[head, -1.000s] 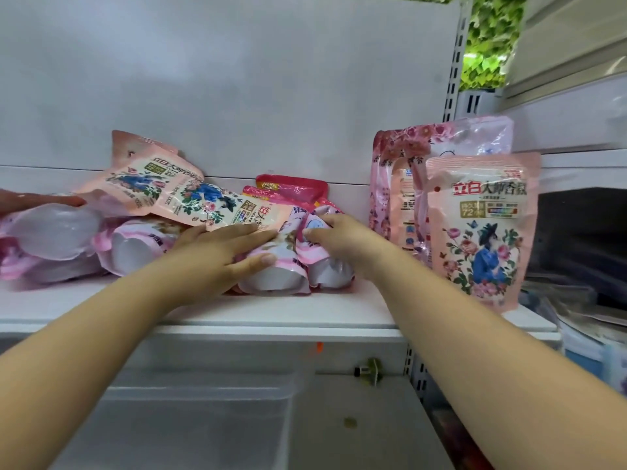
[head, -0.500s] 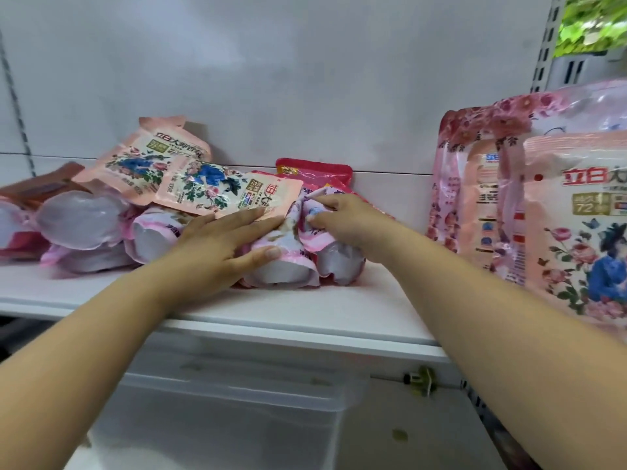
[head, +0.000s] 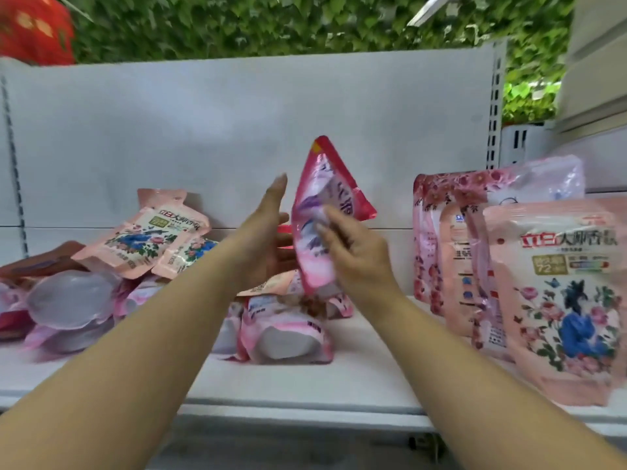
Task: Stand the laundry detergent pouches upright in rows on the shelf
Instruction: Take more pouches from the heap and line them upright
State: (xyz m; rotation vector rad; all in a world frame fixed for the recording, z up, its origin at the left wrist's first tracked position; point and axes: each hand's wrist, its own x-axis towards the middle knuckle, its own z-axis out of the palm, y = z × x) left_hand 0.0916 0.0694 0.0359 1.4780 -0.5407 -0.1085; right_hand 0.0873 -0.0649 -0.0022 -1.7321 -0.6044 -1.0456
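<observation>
My right hand (head: 356,256) grips a pink detergent pouch (head: 325,195) and holds it upright above the white shelf (head: 305,385), its top tilted to the right. Just left of the pouch is my left hand (head: 264,232), fingers straight and pointing up; whether it touches the pouch is unclear. Below the hands another pouch (head: 285,337) lies on its side. A heap of lying pouches (head: 142,242) fills the shelf's left part. At the right, several pouches (head: 559,300) stand upright in rows.
The shelf's white back panel (head: 237,130) rises behind everything, with a slotted upright (head: 493,106) at its right. Green foliage (head: 271,25) shows above the panel. Bare shelf surface lies between the lying pouch and the standing rows.
My right hand has lifted one pink pouch out of the pile and raised it upright. My left hand has come off the pile and now stands beside it. The camera has tilted upward.
</observation>
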